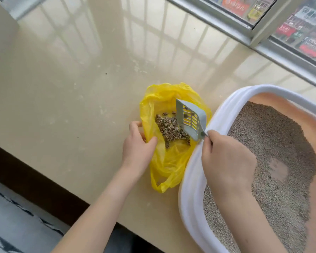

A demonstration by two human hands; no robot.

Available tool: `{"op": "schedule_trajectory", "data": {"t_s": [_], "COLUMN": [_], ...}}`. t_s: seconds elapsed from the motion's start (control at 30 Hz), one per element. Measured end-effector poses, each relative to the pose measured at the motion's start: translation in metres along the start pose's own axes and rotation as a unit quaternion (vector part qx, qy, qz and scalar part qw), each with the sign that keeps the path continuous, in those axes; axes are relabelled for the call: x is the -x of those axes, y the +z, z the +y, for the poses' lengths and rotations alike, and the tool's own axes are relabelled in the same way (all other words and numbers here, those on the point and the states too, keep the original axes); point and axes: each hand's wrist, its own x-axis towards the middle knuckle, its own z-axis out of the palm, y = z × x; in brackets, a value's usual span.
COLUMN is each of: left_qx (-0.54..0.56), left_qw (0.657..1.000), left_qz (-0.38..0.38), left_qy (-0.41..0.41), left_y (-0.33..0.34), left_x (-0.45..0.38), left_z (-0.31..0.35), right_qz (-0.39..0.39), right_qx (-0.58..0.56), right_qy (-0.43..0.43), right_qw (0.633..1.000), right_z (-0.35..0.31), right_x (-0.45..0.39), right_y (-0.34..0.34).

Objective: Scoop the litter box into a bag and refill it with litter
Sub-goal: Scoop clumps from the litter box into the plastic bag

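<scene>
at frame centre, yellow bag [164, 167] lay open holding brown litter clumps [170, 129], left hand [138, 145] pinching its rim, right hand [224, 161] gripping grey slotted scoop [191, 118] tilted over it, white litter box [192, 179] lower right, grey litter [274, 143] inside

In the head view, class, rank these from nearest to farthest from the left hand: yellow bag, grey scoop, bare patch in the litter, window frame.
From the left hand:
1. Yellow bag: held at its left edge.
2. Grey scoop: tilted over the bag.
3. Bare patch: inside the box, right.
4. Window frame: far upper right.
</scene>
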Motion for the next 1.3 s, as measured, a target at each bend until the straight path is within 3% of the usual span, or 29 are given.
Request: {"op": "schedule_trajectory", "data": {"t_s": [0.13, 0.23, 0.37, 0.47, 0.53, 0.63, 0.7, 0.73, 0.87, 0.97, 1.1, 1.3], "left_qx": [0.095, 0.105, 0.05, -0.063, -0.067, -0.041, -0.033, -0.03, -0.034, -0.022, 0.004, 0.003], "left_qw": [0.995, 0.994, 0.997, 0.985, 0.972, 0.966, 0.957, 0.952, 0.938, 0.943, 0.947, 0.952], "left_qz": [0.018, 0.021, 0.052, 0.144, 0.165, 0.112, 0.063, 0.042, 0.005, 0.003, 0.004, 0.032], "left_qy": [-0.011, -0.004, -0.003, 0.078, 0.151, 0.23, 0.28, 0.302, 0.346, 0.332, 0.321, 0.306], "left_y": [-0.003, -0.005, -0.004, -0.002, -0.001, 0.007, 0.019, 0.026, 0.053, 0.07, 0.083, 0.088], "left_x": [-0.002, -0.002, 0.001, 0.008, 0.015, 0.035, 0.051, 0.059, 0.075, 0.079, 0.084, 0.085], "left_z": [0.001, 0.005, 0.008, 0.013, 0.025, 0.048, 0.061, 0.066, 0.077, 0.077, 0.071, 0.068], "right_qz": [-0.021, -0.006, 0.055, 0.047, 0.041, -0.019, -0.087, -0.116, -0.176, -0.176, -0.243, -0.284], "right_qx": [0.044, 0.052, 0.011, -0.156, -0.35, -0.556, -0.628, -0.616, -0.358, -0.167, -0.158, -0.204], "right_qy": [-0.017, -0.038, -0.059, -0.015, 0.048, 0.158, 0.239, 0.267, 0.262, 0.231, 0.239, 0.172], "right_qw": [0.999, 0.998, 0.997, 0.987, 0.935, 0.816, 0.735, 0.732, 0.878, 0.942, 0.927, 0.921], "right_z": [-0.007, -0.003, 0.015, 0.033, 0.048, 0.083, 0.117, 0.136, 0.206, 0.239, 0.26, 0.233], "right_x": [-0.004, -0.003, -0.003, 0.001, 0.005, 0.016, 0.025, 0.031, 0.06, 0.076, 0.069, 0.044], "right_y": [-0.001, -0.003, -0.003, -0.01, -0.018, -0.033, -0.034, -0.032, -0.021, -0.016, -0.005, 0.031]}}
